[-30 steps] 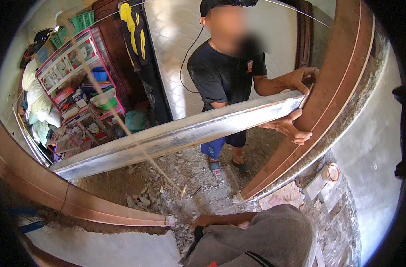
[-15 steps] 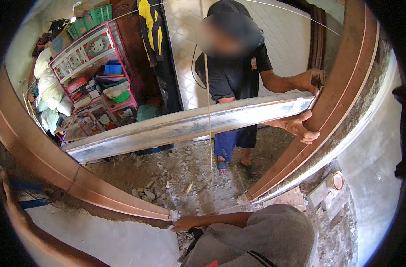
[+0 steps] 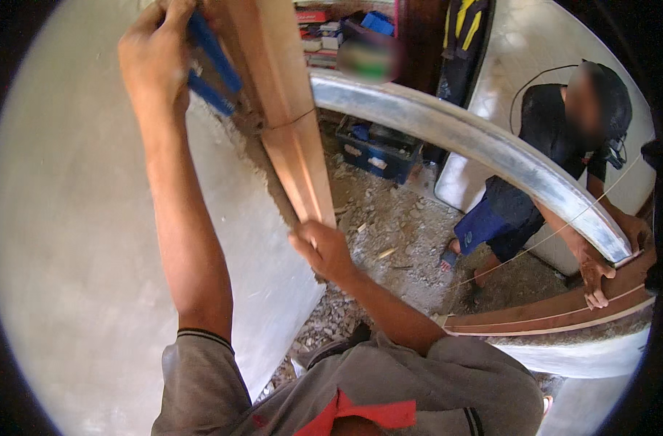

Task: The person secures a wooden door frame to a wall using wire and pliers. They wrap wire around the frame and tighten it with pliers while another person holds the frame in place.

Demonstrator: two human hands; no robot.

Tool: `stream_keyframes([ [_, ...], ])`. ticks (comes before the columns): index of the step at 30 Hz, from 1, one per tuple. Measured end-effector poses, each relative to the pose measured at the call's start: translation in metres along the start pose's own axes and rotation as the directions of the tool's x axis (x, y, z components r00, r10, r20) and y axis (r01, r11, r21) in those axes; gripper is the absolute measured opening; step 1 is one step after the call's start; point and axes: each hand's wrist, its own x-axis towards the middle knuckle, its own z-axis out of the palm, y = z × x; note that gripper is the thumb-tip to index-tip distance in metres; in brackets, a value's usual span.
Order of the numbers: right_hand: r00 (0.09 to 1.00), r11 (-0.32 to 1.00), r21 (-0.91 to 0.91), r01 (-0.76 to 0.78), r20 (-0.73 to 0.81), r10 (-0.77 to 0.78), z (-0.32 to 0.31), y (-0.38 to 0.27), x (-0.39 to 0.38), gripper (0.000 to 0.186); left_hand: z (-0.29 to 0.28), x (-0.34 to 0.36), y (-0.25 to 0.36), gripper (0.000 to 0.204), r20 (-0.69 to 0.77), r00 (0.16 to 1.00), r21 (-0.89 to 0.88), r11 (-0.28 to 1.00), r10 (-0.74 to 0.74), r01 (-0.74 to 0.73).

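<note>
My left hand [image 3: 153,54] is raised at the upper left, fingers curled round a blue-handled metal tool [image 3: 214,62], whose metal end rests by the wooden door frame [image 3: 284,94] at a thin crack. Lower down, my right hand [image 3: 320,247] grips the edge of that same frame beside the rough wall edge. A long pale grey beam [image 3: 440,123] spans from behind this post to the far right. There another person [image 3: 542,116] bends over, both hands at the beam's end and the opposite wooden jamb [image 3: 535,320].
A smooth grey wall [image 3: 77,240] fills the left. Rubble [image 3: 368,211] covers the floor. Beyond the beam are a dark plastic crate [image 3: 375,160], a cluttered shelf [image 3: 320,40], hanging yellow-black clothing [image 3: 462,25] and an upright mattress [image 3: 506,43]. A thin string [image 3: 538,241] slants across the right.
My view has swung left toward the near jamb. My left hand has risen into view with the blue-handled tool, and my right hand now grips the post. The other person bends lower.
</note>
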Motion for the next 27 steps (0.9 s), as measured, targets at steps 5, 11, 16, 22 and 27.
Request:
stream_keyframes([
  [5, 0.865, 0.937, -0.142, 0.318, -0.36, -0.348, 0.017, -0.078, 0.09, 0.058, -0.012, -0.024, 0.007, 0.039, -0.079, 0.997, -0.098, 0.995, 0.014, -0.021],
  [11, 0.748, 0.835, -0.263, 0.484, -0.371, -0.55, 0.045, -0.116, 0.149, 0.082, -0.023, -0.087, 0.016, 0.039, -0.363, 0.931, -0.135, 0.987, 0.034, -0.088],
  [16, 0.649, 0.763, -0.255, 0.594, -0.409, -0.642, 0.069, -0.116, 0.169, 0.046, -0.023, -0.133, 0.014, 0.039, -0.633, 0.769, -0.229, 0.97, -0.084, -0.082],
  [22, 0.632, 0.664, -0.201, 0.72, -0.205, -0.748, 0.05, -0.103, 0.176, 0.026, -0.042, -0.179, -0.008, 0.043, -0.519, 0.853, -0.08, 0.991, 0.052, -0.109],
  [27, 0.698, 0.709, -0.128, 0.693, 0.364, -0.617, 0.02, -0.108, 0.183, 0.029, -0.097, -0.201, -0.034, 0.07, -0.117, 0.964, -0.021, 0.97, 0.239, -0.243],
])
